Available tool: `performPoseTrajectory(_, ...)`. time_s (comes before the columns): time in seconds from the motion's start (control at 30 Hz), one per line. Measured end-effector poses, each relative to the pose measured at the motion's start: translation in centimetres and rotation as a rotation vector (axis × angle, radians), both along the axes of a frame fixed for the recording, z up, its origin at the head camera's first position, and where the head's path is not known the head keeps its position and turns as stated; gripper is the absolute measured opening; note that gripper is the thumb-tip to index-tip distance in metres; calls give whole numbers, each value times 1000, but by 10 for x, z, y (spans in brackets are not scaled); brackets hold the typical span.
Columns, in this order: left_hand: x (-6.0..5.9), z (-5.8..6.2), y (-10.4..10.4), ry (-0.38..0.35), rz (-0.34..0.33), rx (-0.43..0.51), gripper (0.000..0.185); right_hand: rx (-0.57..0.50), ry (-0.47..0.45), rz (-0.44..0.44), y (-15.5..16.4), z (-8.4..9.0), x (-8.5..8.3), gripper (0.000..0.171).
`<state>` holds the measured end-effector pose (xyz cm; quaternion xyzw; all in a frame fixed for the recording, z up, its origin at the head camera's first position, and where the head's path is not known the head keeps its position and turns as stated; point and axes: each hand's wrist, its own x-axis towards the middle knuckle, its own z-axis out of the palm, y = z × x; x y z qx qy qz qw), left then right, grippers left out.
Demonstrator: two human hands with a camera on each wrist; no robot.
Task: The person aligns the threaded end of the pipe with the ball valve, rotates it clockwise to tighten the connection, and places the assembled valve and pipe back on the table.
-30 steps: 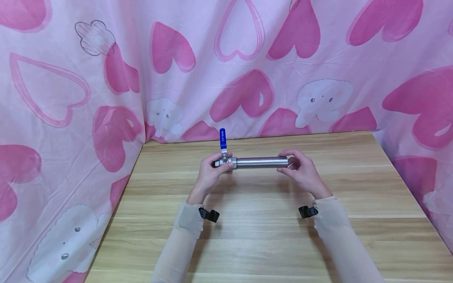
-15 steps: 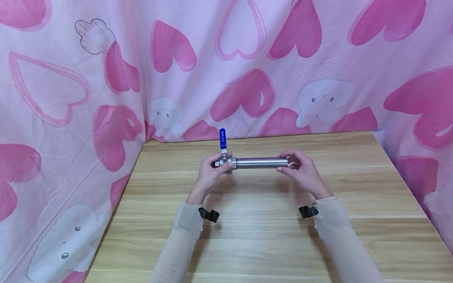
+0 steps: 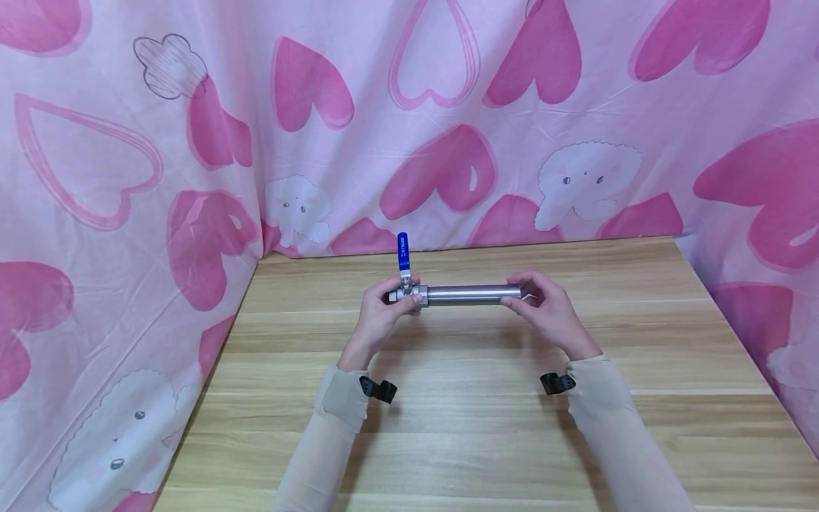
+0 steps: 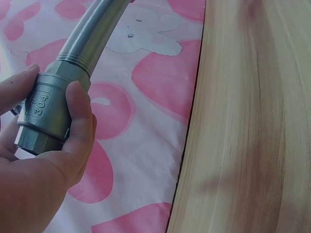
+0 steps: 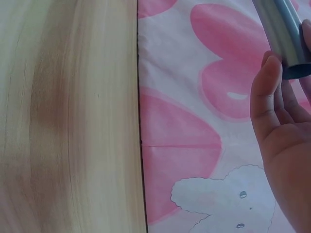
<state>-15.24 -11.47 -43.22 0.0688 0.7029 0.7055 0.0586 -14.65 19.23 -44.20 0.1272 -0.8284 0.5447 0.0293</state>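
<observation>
A steel ball valve with a blue lever handle is joined to a straight metal pipe. My left hand grips the valve body, thumb on the near side and fingers behind. In the left wrist view the valve bears the number 304, and pipe threads show at the joint. My right hand pinches the pipe's free right end between thumb and fingers. The right wrist view shows that open pipe end held by the fingertips. The pipe lies level above the table, lever pointing away from me.
Below the hands spreads a wood-grain table. A pink heart-patterned curtain hangs along its back and both sides. Each wrist wears a small black camera, the left one and the right one.
My right hand's thumb and fingers have shifted slightly on the pipe's end. The left hand, the valve and its lever stay in place.
</observation>
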Motion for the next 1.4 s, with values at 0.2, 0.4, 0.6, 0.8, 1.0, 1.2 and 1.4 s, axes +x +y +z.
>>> performPoseTrajectory(0.2,1,0,1,14,-6,-5,35,-3,-13,16,0,1,0,30)
performPoseTrajectory(0.4,1,0,2,17,-7,-8,34,5,-46,7,-1,4,2,27)
performPoseTrajectory(0.6,2,-1,2,9,-14,-24,35,25,-36,-1,0,3,1,26)
performPoseTrajectory(0.8,2,0,3,3,-13,-27,35,14,-37,-8,2,-2,-1,26)
performPoseTrajectory(1.0,2,1,4,-1,-9,-34,35,11,-59,-14,2,-2,-1,30)
performPoseTrajectory(1.2,2,2,3,-9,-4,-46,35,-19,-95,6,1,0,0,46)
performPoseTrajectory(1.4,3,3,3,-6,0,-42,33,-42,-86,47,0,1,2,49)
